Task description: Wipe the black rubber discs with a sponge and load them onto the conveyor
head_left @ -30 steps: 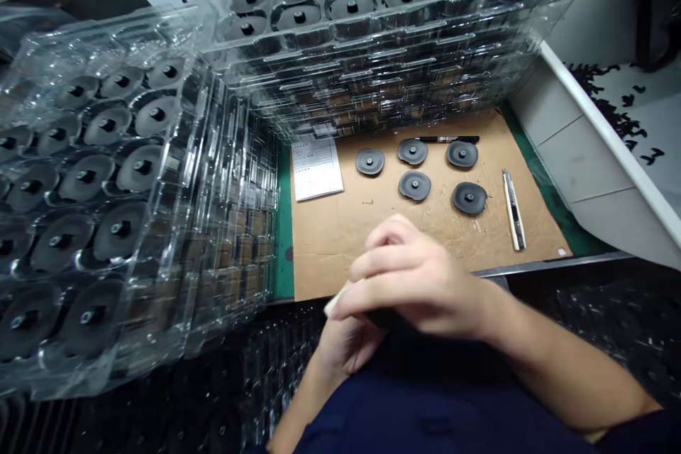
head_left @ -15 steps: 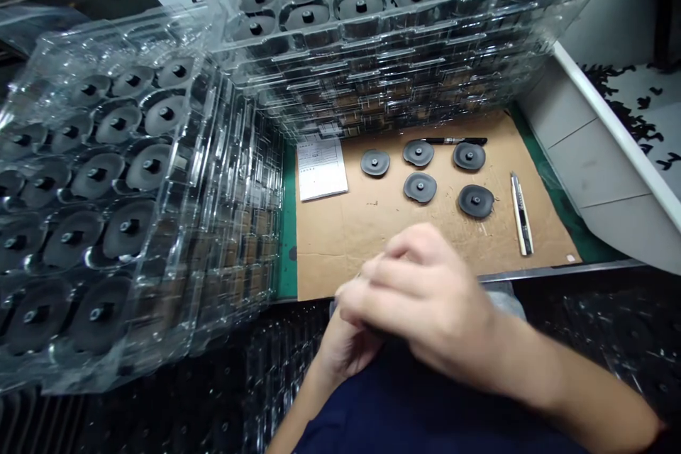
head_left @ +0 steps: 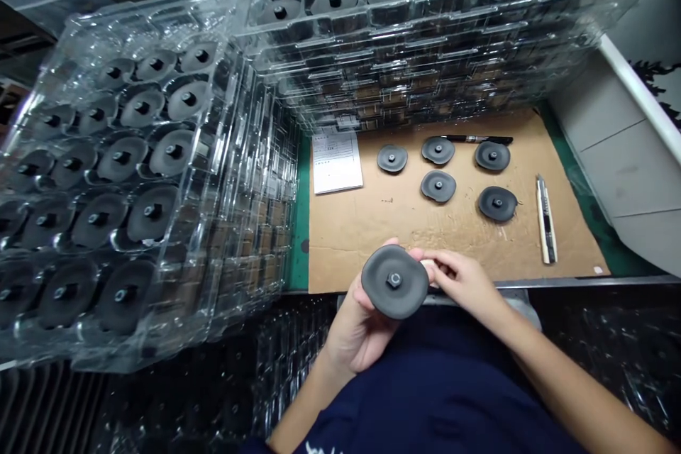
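Note:
My left hand (head_left: 364, 330) grips a dark grey rounded disc (head_left: 383, 301) with a small hexagonal stud at its centre. The disc is held above the near edge of the cardboard, stud side towards me. At the disc's right edge is my right hand (head_left: 460, 282), its thumb and fingers pinched together; what they hold, if anything, is too small to make out. Several similar discs (head_left: 439, 186) lie on the cardboard sheet (head_left: 367, 227) beyond my hands, studs up.
Stacked clear plastic trays (head_left: 207, 234) filled with discs stand at the left, and another stack (head_left: 425, 35) at the back. On the cardboard lie a printed paper slip (head_left: 338, 170), a black pen (head_left: 494, 140) and a utility knife (head_left: 545, 220). A white bin (head_left: 617, 149) borders the right.
My right hand has drawn back to the right from over my left hand, uncovering the disc. The view has shifted slightly. The discs on the cardboard keep their places.

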### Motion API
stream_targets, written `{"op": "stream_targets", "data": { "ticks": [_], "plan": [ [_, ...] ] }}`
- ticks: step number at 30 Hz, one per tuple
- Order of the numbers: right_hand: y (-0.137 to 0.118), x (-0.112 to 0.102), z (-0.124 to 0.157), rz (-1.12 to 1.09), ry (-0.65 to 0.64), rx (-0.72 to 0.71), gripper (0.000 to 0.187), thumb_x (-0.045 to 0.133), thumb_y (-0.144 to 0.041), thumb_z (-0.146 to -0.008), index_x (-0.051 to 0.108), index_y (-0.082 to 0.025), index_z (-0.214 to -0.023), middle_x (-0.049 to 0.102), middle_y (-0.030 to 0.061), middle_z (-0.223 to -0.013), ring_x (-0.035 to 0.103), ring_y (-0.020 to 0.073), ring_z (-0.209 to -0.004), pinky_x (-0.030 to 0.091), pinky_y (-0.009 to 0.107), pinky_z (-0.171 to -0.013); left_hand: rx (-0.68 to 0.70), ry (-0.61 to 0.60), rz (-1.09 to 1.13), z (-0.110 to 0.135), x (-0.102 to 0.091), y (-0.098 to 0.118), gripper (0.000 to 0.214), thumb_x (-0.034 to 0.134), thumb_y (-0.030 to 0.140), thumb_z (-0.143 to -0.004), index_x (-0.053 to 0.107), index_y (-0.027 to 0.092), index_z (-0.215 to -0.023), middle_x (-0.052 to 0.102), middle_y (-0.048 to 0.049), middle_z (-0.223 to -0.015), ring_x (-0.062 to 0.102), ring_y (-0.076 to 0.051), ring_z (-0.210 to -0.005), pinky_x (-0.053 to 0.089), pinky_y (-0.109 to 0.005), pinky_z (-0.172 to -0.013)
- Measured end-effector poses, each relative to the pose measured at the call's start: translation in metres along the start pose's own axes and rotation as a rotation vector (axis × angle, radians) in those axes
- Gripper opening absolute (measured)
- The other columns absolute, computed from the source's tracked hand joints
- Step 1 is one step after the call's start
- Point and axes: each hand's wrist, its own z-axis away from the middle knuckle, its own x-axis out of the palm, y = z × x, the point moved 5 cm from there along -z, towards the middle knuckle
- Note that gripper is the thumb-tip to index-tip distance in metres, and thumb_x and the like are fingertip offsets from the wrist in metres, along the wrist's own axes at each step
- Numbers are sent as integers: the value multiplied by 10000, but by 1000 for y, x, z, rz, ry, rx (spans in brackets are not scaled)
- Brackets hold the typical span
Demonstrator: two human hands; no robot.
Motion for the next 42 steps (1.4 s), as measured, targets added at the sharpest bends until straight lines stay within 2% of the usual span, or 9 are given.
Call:
{"op": "stream_targets", "data": {
  "ticks": [6, 9, 12, 17, 22, 25, 31, 37, 42],
  "plan": [
    [-103, -31, 10, -28, 247, -305, 252, 514, -249, -880, 602, -217, -1114, 637, 41, -1032, 586, 141, -825, 484, 266, -689, 34, 64, -81, -2, 7, -2, 619, 761, 425, -615, 578, 251, -1180, 657, -58, -1115, 606, -260, -1049, 459, -363, -946],
    [-150, -18, 20, 52, 124, -546, 260, 478, -152, -878, 601, -157, -1107, 634, 65, -1001, 585, 150, -880, 487, 281, -775, 95, 156, -127, -1, 4, 0, 561, 764, 334, -659, 578, 238, -1179, 650, -59, -1117, 555, -252, -1127, 408, -356, -1008],
    [-154, 1, 15, 118, -89, -476, 219, 469, -113, -864, 638, -162, -994, 641, 36, -894, 591, 132, -819, 486, 258, -744, 169, 224, -139, 0, -1, 2, 574, 792, 290, -624, 589, 276, -1160, 637, -30, -1159, 571, -227, -1104, 431, -317, -975],
    [-149, -3, 13, 100, 153, -535, 261, 427, -148, -899, 603, -126, -1091, 632, 73, -935, 583, 148, -847, 472, 287, -790, 198, 238, -257, 3, 0, 2, 568, 816, 341, -569, 631, 225, -1094, 666, -56, -1109, 583, -261, -1085, 464, -332, -925],
    [-154, -3, 21, -61, -201, -485, 206, 481, -106, -875, 649, -168, -977, 670, 3, -933, 601, 92, -876, 469, 204, -807, 160, 220, -387, 4, 2, 0, 326, 748, 302, -677, 663, 215, -980, 698, -31, -973, 623, -236, -984, 478, -366, -896],
    [-160, -14, 17, -113, -101, -480, 199, 502, -127, -869, 654, -172, -989, 663, 2, -880, 604, 84, -788, 481, 193, -728, 176, 124, -420, 1, 10, 0, 356, 793, 389, -584, 676, 169, -838, 693, -45, -814, 621, -281, -952, 497, -397, -850],
    [-112, -28, 10, -395, 208, -267, 182, 538, -250, -876, 641, -229, -1026, 638, 14, -913, 574, 103, -714, 459, 211, -612, 91, 122, -159, 0, 12, 3, 717, 808, 446, -514, 589, 245, -1166, 644, -61, -1126, 598, -272, -1035, 478, -367, -904],
    [-24, -22, 21, -500, 112, 160, 286, 586, -390, -831, 639, -202, -1040, 626, 27, -816, 491, 98, -595, 350, 190, -462, -39, 25, 46, 1, 3, 0, 540, 736, 447, -629, 615, 301, -1135, 616, -18, -1194, 607, -266, -1066, 502, -328, -881],
    [-6, -6, 37, -419, -33, 267, 321, 563, -431, -830, 648, -180, -1011, 634, 33, -795, 491, 99, -591, 364, 199, -489, -93, -46, 119, -2, 7, -3, 537, 696, 486, -657, 604, 299, -1151, 624, -4, -1194, 626, -213, -1033, 500, -267, -868]
  ]
}}
